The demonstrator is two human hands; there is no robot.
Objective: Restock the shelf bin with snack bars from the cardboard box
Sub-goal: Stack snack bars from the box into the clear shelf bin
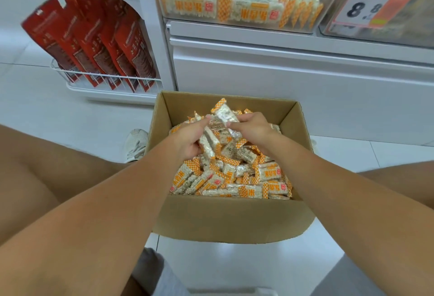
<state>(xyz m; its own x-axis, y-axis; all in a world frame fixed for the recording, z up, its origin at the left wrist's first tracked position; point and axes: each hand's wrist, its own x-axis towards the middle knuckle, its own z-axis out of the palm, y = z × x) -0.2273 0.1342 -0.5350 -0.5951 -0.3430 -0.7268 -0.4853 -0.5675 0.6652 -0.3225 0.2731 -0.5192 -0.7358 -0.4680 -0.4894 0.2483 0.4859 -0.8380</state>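
An open cardboard box (225,220) stands on the floor between my knees, heaped with snack bars (249,178) in clear wrappers with orange checkered ends. Above the heap my left hand (187,139) grips a small stack of bars (212,142) from the left. My right hand (252,127) pinches the top bars (225,113) of the same bundle from the right. The clear shelf bin (239,23) sits higher up at the centre top and holds rows of the same bars standing on edge.
A white wire rack (103,79) with red pouches (94,44) stands at the left. A second clear bin with an orange price tag (368,7) is at the upper right. White cabinet panels (293,84) rise behind the box. A shoe (136,143) rests left of the box.
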